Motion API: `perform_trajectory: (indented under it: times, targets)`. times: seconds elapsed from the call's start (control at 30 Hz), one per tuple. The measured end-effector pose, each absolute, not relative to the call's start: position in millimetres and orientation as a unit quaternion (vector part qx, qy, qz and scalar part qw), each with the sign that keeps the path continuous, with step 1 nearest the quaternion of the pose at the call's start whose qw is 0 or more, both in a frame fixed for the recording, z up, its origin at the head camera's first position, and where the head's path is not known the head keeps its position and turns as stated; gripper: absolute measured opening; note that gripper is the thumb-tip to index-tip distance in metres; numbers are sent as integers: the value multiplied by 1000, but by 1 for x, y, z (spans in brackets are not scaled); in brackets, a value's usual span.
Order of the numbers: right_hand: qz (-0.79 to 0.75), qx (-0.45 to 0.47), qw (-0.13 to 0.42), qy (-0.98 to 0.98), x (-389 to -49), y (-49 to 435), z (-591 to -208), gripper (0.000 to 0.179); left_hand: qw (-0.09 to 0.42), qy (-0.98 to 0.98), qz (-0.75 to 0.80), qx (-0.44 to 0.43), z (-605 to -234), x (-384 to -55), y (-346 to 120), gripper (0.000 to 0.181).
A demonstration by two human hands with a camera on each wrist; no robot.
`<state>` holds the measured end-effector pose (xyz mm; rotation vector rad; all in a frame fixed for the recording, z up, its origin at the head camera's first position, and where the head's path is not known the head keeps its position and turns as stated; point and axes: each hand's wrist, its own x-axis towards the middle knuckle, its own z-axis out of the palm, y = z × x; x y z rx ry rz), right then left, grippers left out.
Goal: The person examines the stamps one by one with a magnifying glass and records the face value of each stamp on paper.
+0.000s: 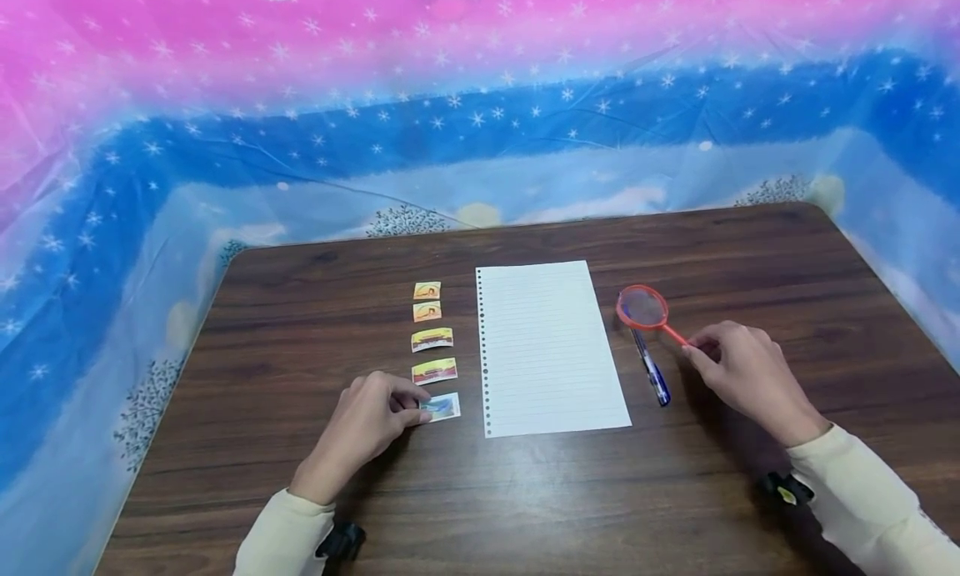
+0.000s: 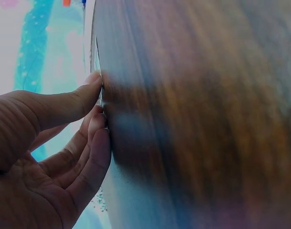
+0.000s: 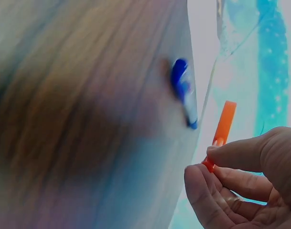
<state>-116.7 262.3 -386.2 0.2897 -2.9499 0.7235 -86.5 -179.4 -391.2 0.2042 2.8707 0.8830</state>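
Observation:
In the head view my left hand [image 1: 367,415] pinches the left end of a small blue-and-white stamp [image 1: 446,406], the nearest in a column of stamps. The left wrist view shows that stamp [image 2: 98,56] edge-on at the thumb and fingertips. My right hand [image 1: 748,374] holds a red magnifying glass [image 1: 642,307] by the end of its handle, between thumb and fingers. Its round lens is over the upper part of a blue pen [image 1: 655,374]. From the right wrist, the orange-red handle [image 3: 225,122] stands out past the thumb, with the pen [image 3: 181,86] beyond.
A lined, punched sheet of paper [image 1: 551,351] lies mid-table between the stamps and the pen. Above the held stamp are two red-and-yellow stamps [image 1: 433,371] and two smaller orange ones [image 1: 427,312]. A patterned cloth [image 1: 480,117] surrounds the dark wooden table [image 1: 315,309].

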Motion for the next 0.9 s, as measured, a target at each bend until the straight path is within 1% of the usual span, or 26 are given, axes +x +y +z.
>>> perform_trajectory:
  times: [0.2, 0.4, 0.9]
  targets:
    - [243, 134, 57, -959, -119, 237, -379, 8, 66, 950, 298, 71, -393, -87, -180, 11]
    - [257, 176, 47, -949, -124, 209, -376, 6, 71, 949, 300, 68, -393, -89, -180, 11]
    - [249, 266, 23, -931, -128, 141, -377, 6, 74, 949, 299, 68, -393, -88, -180, 12]
